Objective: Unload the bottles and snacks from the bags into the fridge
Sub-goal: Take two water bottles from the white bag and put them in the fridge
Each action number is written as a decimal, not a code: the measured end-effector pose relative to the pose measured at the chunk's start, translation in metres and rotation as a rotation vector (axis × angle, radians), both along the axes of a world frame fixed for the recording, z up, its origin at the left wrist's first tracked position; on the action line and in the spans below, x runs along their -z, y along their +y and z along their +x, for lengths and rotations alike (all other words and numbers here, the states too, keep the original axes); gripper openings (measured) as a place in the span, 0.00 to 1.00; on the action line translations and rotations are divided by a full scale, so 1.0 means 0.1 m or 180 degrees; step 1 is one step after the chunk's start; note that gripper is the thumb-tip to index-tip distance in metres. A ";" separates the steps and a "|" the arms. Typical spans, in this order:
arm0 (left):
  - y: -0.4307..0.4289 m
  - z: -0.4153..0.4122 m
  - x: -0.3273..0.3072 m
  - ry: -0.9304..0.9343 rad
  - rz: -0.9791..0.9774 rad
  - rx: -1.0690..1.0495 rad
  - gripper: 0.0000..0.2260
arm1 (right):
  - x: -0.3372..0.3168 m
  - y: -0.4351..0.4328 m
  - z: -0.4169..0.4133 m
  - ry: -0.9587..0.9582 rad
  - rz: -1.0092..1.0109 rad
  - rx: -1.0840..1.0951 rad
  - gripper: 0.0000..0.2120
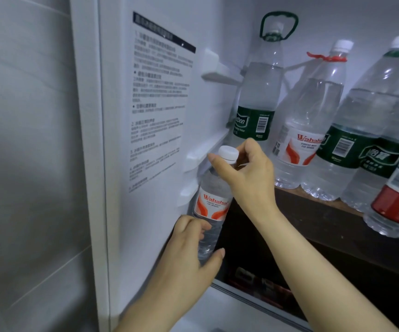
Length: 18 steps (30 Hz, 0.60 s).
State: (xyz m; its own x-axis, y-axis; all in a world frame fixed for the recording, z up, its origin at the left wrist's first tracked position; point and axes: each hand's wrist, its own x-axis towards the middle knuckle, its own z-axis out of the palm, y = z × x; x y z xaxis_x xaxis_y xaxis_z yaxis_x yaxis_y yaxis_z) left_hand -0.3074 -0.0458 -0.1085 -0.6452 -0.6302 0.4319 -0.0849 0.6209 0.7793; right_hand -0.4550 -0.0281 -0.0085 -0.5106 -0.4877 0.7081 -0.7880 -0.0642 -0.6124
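At lower centre the left hand is clamped round the base of a small clear red-labelled water bottle, the right hand's grip closed at its neck — still outside the fridge's wooden shelf. At right, five large clear bottles already stand there — no bags or snacks visible.

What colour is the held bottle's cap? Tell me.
White cap, seen in the head view.
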 end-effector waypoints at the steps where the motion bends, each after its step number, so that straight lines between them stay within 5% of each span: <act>1: 0.00 -0.02 -0.01 -0.0010 0.0033 -0.0010 0.18 | -0.01 -0.02 -0.03 -0.0022 0.0009 0.0029 0.21; 9: -0.11 -0.29 -0.04 -0.0193 0.0488 0.0255 0.31 | 0.01 -0.16 -0.27 0.0280 0.0025 0.0212 0.20; 13: -0.15 -0.43 -0.07 -0.0009 0.0656 0.0258 0.26 | 0.01 -0.26 -0.43 0.0241 0.0059 0.0359 0.19; 18: -0.23 -0.57 -0.06 -0.0128 0.0639 0.0265 0.40 | 0.02 -0.38 -0.61 0.0287 0.0108 0.0434 0.17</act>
State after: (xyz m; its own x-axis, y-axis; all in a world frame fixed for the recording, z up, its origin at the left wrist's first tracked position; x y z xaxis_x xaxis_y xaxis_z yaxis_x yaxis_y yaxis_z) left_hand -0.3643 -0.0690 -0.1023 -0.7127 -0.6449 0.2759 -0.0733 0.4597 0.8850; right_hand -0.5163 -0.0658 -0.0105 -0.5089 -0.4426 0.7383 -0.8398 0.0667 -0.5389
